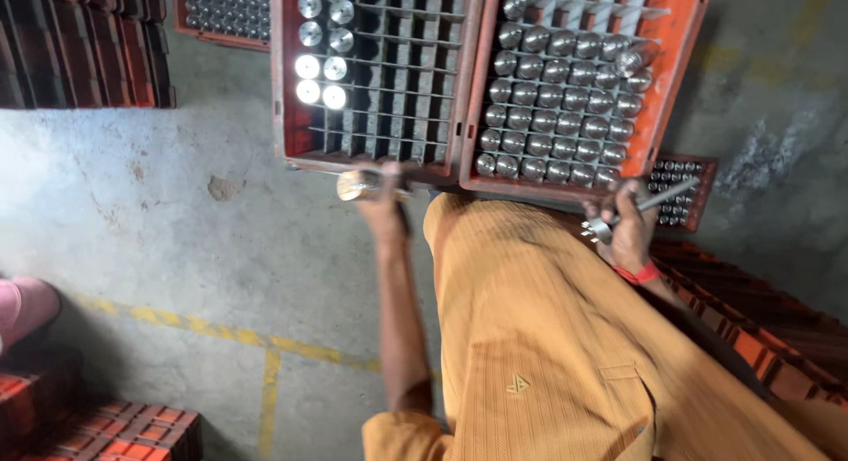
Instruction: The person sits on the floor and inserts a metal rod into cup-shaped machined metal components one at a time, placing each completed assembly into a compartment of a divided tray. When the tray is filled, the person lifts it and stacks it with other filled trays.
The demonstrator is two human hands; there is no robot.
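Left hand (pixel 382 200) clenched around one shiny cylindrical metal part (pixel 355 185), held just below the near rim of the left orange divided crate (pixel 284 117). Right hand (pixel 629 227) grasping one slender grey metal rod tool (pixel 658 199). Beyond the left grip, eight polished cylinders (pixel 321 68) occupy that crate's left cells. Above the right grip, the right orange crate (pixel 680 64) holds six near-full rows of dull metal cylinders (pixel 556 99). Two crates adjoin.
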